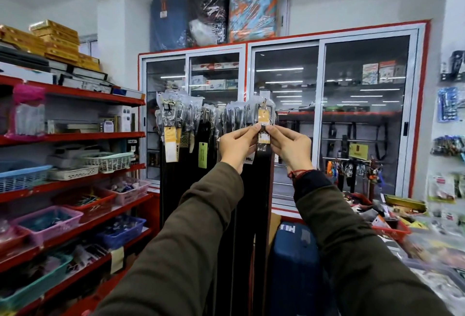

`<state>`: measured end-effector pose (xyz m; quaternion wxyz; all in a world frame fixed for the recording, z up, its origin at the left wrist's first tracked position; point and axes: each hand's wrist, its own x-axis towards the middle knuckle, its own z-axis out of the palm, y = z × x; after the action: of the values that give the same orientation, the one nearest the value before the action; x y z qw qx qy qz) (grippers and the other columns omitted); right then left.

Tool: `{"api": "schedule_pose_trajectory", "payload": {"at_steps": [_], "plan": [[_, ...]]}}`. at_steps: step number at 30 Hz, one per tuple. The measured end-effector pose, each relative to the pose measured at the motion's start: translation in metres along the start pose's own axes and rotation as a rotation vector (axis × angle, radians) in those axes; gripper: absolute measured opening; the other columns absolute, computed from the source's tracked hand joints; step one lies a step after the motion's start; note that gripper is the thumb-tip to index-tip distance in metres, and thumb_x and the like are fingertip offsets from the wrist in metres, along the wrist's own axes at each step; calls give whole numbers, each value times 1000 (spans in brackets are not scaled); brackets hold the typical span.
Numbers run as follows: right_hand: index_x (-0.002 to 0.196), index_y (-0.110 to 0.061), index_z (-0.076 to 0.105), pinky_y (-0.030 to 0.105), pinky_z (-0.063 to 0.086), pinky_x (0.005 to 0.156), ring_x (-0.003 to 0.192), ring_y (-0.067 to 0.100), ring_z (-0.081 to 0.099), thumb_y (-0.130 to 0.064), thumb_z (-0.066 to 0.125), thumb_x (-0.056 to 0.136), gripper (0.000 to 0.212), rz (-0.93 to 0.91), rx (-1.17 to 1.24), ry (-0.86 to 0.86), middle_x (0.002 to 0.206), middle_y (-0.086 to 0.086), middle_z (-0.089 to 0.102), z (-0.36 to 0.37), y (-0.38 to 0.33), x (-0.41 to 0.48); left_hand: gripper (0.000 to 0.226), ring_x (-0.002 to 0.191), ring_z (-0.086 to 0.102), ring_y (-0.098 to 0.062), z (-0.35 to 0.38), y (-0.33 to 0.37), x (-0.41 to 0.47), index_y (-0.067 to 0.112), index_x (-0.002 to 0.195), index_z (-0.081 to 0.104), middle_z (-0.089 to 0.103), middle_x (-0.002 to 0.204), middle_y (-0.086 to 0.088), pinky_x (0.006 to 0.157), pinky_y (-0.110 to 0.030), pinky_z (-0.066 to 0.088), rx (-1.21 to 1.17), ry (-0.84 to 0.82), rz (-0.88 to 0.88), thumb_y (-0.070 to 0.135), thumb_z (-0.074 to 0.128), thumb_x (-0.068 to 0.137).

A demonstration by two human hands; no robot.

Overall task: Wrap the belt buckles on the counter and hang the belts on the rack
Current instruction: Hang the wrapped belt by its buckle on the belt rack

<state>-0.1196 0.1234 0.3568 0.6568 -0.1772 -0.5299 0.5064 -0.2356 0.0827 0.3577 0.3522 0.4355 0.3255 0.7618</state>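
Note:
A black belt hangs straight down at the right end of the belt rack. Its buckle is wrapped in clear plastic, with a yellow tag under it. My left hand and my right hand both pinch the belt just below the buckle, thumbs and forefingers meeting at the strap. Several other black belts with plastic-wrapped buckles and yellow or green tags hang to the left on the same rack.
Red shelves with baskets of small goods line the left side. A glass-door cabinet stands behind the rack. A blue suitcase is on the floor below. The cluttered counter is at the right.

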Motion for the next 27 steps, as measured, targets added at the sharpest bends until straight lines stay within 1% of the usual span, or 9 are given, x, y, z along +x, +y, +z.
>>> {"api": "schedule_pose_trajectory", "payload": {"at_steps": [3,6,7,9,11,13,17,21,27], "plan": [[127,1,65,18,61,68,97,22,73,-13,76,89,42,-41,-51,31,121,22,73,2,9,1,29,85,74,-20,-4,-7,5,-1,114,73,77,98,-15,74,-23,64,9,12,25,14,76,90],[138,-9,59,30,63,86,118,20,68,-26,64,99,43,-236,-231,101,130,14,69,-4,20,-1,32,104,73,-25,-4,-14,5,2,124,69,75,115,-17,89,-35,62,244,60,226,19,68,97],[143,-13,54,36,58,99,126,15,63,-29,55,104,42,-329,-294,118,138,9,64,-8,25,-3,35,110,70,-19,-5,-17,3,5,130,65,72,123,-14,96,-32,58,395,82,350,24,62,101],[152,-16,44,34,37,121,142,2,44,-30,38,109,45,-531,-443,87,157,2,47,-16,36,-7,42,127,54,-4,-10,-24,-2,12,145,54,60,145,-6,110,-18,43,628,73,592,29,47,107],[158,-16,32,27,19,128,155,4,23,-27,31,109,50,-665,-602,-47,168,-1,28,-23,48,-8,47,151,29,-7,-17,-31,-1,18,156,39,38,163,1,125,-24,23,783,-19,726,28,37,110],[161,-19,22,29,11,130,159,7,7,-28,30,108,55,-698,-746,-190,172,-6,12,-28,57,-7,51,159,8,-14,-25,-36,1,23,160,27,22,170,6,130,-36,13,985,-108,797,28,33,110],[163,-24,13,49,9,131,160,11,-6,-28,31,107,59,-655,-987,-261,173,-11,0,-27,62,2,53,160,-1,-17,-34,-40,11,21,162,22,14,171,7,128,-46,16,1210,-147,795,25,34,110],[163,-29,8,51,5,130,160,14,-10,-24,34,108,61,-592,-1155,-289,172,-11,-3,-22,58,11,56,160,-7,-16,-40,-36,22,23,163,12,3,172,7,129,-45,5,1370,-170,718,31,30,110],[163,-29,10,50,6,130,160,14,-8,-25,36,108,61,-579,-1120,-259,173,-11,0,-16,62,5,57,160,-6,-16,-50,-27,22,23,163,13,2,172,9,130,-41,-2,1445,-203,748,35,29,110]]}}
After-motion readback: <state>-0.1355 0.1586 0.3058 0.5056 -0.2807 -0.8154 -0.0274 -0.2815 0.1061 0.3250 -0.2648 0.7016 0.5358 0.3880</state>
